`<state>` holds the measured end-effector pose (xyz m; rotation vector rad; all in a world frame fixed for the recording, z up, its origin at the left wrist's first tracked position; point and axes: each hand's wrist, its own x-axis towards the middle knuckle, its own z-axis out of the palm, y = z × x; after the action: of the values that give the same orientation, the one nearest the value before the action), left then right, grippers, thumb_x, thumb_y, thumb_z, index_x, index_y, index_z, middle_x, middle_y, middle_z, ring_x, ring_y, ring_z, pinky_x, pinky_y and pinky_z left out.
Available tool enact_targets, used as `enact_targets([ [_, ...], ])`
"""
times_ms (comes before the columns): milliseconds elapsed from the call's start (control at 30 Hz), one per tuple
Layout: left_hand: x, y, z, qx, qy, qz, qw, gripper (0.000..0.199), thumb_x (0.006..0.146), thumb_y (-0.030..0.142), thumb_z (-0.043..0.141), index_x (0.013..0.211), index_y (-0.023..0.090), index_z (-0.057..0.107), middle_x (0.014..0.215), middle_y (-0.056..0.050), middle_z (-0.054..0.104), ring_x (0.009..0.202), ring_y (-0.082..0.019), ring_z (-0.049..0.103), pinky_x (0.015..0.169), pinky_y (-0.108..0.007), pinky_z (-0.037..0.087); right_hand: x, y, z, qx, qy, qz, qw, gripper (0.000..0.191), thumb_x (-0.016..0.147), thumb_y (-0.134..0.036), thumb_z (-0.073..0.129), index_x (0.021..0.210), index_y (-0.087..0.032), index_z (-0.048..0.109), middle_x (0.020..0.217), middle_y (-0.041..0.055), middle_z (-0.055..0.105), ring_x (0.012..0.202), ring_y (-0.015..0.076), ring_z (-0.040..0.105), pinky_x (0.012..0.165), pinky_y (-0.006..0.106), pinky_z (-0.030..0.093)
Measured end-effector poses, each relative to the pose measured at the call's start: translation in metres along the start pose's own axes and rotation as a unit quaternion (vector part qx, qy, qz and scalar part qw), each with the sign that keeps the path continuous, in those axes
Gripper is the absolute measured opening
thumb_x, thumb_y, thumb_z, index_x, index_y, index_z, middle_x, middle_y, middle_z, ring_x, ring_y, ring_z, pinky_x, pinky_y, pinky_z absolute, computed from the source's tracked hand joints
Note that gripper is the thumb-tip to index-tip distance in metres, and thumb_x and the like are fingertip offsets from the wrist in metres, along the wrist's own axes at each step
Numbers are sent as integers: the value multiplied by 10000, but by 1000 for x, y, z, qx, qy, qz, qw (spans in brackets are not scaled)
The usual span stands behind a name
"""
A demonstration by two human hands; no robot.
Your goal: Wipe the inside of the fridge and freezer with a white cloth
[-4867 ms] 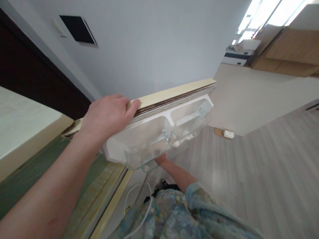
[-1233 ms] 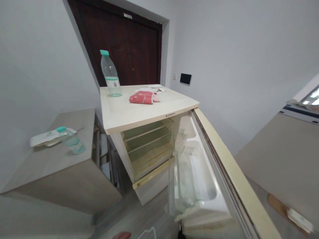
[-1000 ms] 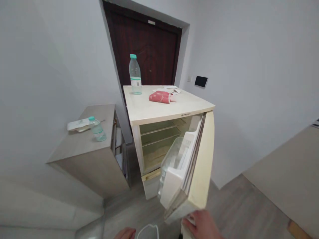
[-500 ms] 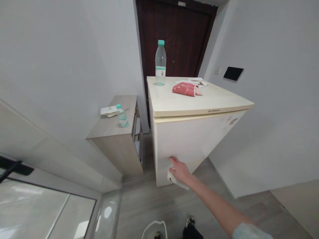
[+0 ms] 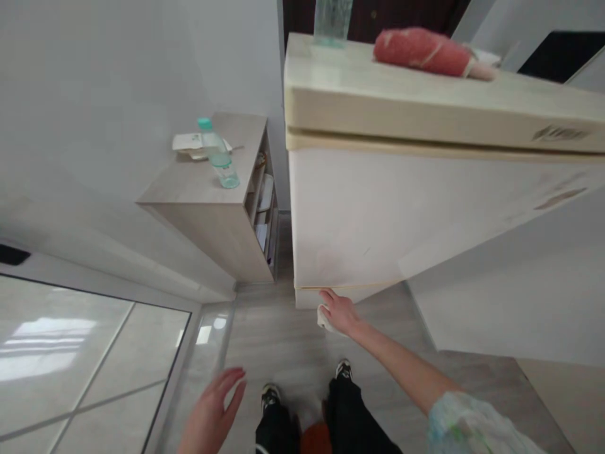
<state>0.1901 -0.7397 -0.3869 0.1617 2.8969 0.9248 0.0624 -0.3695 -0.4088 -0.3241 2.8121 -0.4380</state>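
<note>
My right hand holds a bunched white cloth, partly hidden beneath the palm. Its fingertips reach to the lower front of a white refrigerator, by the seam near the bottom; whether they touch it I cannot tell. Low on the left, my left hand hangs in the air with thumb and fingers apart, holding nothing. On the refrigerator's cream top lie a folded red cloth and a clear bottle, cut off by the upper edge of the view.
Left of the refrigerator stands a wooden cabinet with open shelves, bearing a water bottle and a white packet. A glossy panelled door is at lower left. My feet stand on the grey floor.
The view has tilted down and come closer to the refrigerator. My right hand, with the white cloth, has moved down to the door's lower end. My left hand has come into view.
</note>
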Motion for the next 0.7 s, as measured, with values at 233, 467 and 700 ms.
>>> enact_targets([
  [233, 166, 14, 123, -56, -1, 30, 998, 568, 914, 564, 569, 1312, 158, 594, 1325, -145, 633, 1184, -275, 640, 983, -418, 552, 21, 55, 79, -83, 42, -46, 995, 481, 1046, -305, 397, 1498, -167, 488, 1549, 116, 463, 1061, 222, 692, 869, 363, 572],
  [467, 233, 16, 229, -149, 146, 100, 973, 481, 891, 527, 652, 1197, 167, 561, 1153, -131, 627, 1121, -267, 596, 960, -428, 508, 41, 98, 152, -107, 254, -126, 953, 425, 1034, -299, 488, 1429, -149, 542, 1423, 140, 591, 988, 205, 707, 724, 335, 590],
  [700, 247, 4, 263, -171, 295, 105, 934, 427, 823, 530, 734, 1008, 176, 583, 969, -63, 590, 921, -212, 586, 795, -341, 500, 77, 98, 184, -5, 434, -161, 886, 309, 961, -243, 645, 1258, -161, 616, 1076, 95, 704, 929, 179, 686, 778, 300, 574],
])
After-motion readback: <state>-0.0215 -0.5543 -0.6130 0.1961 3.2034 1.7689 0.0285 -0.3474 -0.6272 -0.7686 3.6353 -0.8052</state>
